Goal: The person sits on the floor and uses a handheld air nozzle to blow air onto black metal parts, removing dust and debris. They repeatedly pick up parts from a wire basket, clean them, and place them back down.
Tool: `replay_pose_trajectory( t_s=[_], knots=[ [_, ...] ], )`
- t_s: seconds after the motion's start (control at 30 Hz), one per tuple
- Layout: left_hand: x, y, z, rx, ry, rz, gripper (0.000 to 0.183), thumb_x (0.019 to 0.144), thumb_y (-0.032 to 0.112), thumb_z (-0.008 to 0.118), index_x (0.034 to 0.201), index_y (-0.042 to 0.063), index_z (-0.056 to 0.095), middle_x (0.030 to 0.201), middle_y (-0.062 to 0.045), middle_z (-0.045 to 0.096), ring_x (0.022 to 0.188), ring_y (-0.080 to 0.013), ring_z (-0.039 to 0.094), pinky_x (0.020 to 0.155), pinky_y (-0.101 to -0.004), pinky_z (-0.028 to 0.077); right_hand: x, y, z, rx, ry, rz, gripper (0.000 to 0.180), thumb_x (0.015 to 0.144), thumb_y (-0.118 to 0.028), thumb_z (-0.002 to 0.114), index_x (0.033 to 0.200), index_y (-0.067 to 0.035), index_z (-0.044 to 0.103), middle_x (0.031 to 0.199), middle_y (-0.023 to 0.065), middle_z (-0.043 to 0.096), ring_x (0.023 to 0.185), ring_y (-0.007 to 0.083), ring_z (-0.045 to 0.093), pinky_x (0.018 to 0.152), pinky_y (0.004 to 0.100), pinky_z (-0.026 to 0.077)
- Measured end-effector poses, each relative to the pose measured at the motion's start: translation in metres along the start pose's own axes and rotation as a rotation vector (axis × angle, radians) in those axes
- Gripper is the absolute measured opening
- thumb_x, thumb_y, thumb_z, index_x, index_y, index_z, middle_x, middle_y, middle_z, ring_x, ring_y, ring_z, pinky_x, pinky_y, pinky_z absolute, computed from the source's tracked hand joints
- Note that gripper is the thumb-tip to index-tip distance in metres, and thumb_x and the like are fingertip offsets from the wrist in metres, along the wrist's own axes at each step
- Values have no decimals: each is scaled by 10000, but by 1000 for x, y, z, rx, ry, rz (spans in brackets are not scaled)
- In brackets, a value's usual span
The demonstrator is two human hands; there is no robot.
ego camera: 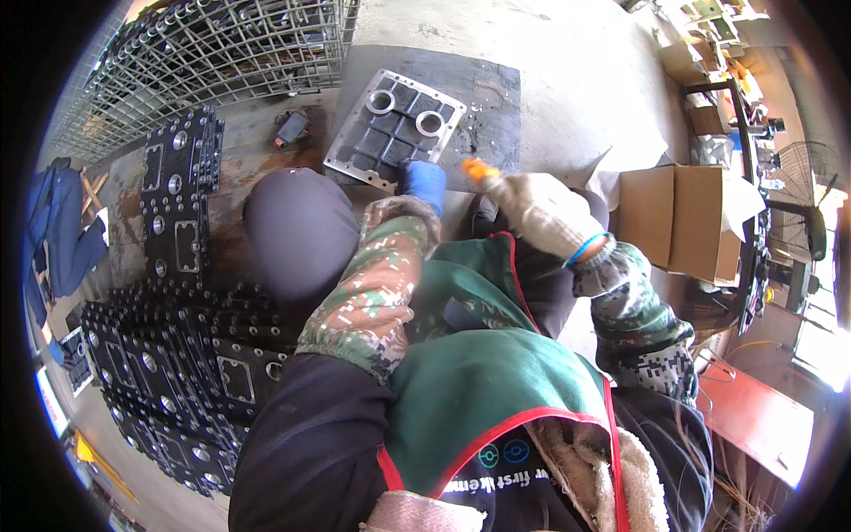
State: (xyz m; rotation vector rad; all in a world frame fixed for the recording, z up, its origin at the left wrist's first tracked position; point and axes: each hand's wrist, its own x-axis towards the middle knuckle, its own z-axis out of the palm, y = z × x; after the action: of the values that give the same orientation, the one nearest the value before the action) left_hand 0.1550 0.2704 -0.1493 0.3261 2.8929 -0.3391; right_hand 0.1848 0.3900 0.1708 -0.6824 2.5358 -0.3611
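Note:
A rectangular machined metal cover plate (397,126) with two round bosses and crossing ribs lies on a dark sheet (495,93) in front of me. My left hand (423,181), in a blue glove, grips its near edge at the lower right corner; the fingertips are hidden. To the right of the plate and apart from it is my right hand (542,207), in a white knit glove with a blue band at the wrist. Something orange shows at its fingertips; whether this is a held object or part of the glove is unclear.
Black metal plates (179,372) stand stacked at the left. A wire mesh cage (266,60) holds dark parts at the upper left. A small dark block (291,129) lies near it. Cardboard boxes (695,219) and a fan (808,179) are at the right. Another person (63,219) is at the far left.

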Motion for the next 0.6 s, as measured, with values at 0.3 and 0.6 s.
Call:
replay_pose_trajectory(
  t_s=[0.3,0.6],
  knots=[
    [-12,-9,-32,38,-2,8,134,899,200,640,908,227,771,840,47,744,773,-155,712,584,-390,456,-63,19,-24,63,-149,414,641,1042,-556,379,954,9,668,653,115,613,612,250,641,614,374,509],
    [-17,-12,-25,51,27,-2,154,895,180,629,866,221,775,828,32,752,758,-162,723,573,-377,476,5,-20,27,-79,32,35,465,1039,-394,413,944,-48,710,745,250,639,772,432,649,667,494,507]
  ],
)
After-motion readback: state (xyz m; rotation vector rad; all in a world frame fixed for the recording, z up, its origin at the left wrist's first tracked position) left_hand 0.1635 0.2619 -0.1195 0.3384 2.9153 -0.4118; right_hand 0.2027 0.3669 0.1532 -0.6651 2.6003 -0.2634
